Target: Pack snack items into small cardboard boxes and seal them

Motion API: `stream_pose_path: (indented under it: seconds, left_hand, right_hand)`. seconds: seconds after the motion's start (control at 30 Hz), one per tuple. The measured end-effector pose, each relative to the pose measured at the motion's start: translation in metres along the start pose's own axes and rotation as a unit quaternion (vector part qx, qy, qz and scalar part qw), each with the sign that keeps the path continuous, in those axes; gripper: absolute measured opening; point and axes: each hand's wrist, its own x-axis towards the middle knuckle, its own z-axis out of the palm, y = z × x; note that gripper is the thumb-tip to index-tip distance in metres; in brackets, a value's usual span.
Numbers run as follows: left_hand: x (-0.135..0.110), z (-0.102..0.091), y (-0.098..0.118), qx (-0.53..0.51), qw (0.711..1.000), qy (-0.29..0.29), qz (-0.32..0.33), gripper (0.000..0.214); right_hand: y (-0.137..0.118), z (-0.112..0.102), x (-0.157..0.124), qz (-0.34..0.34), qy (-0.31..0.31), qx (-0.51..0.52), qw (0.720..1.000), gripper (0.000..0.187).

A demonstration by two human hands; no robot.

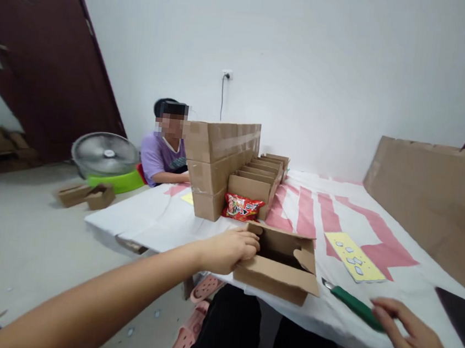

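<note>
An opened cardboard box point(275, 278) lies at the table's near edge, its flaps raised and its inside dark. My left hand point(228, 249) is closed over the left side of this box, fingers curled over its edge. To the right, a green utility knife point(354, 306) lies on the cloth with its blade end towards the box. My right hand point(410, 336) is at the knife's handle end, fingers apart and slightly blurred; whether they touch the handle is unclear. A red snack packet point(242, 207) rests just behind the box.
Taped boxes point(212, 166) stand stacked at left, beside a row of open boxes point(257, 179). A yellow card point(354, 257) and a dark flat object point(460, 320) lie at right. A cardboard sheet point(433, 200) leans behind. Across sits a person point(159, 155) near a fan point(105, 152).
</note>
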Motion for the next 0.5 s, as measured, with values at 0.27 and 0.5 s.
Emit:
stream_pose_path:
  seconds: [0.27,0.5]
  left_hand:
    - [0.023,-0.022,0.024,0.109,0.983,-0.142,0.037,0.073]
    - [0.037,-0.013,0.035,0.242,0.953,-0.179,0.015,0.047]
  right_hand:
    - [-0.163,0.047,0.091,-0.263,-0.258,-0.02,0.93,0.028]
    - [-0.183,0.093,0.108,-0.358,-0.367,-0.226,0.828,0.04]
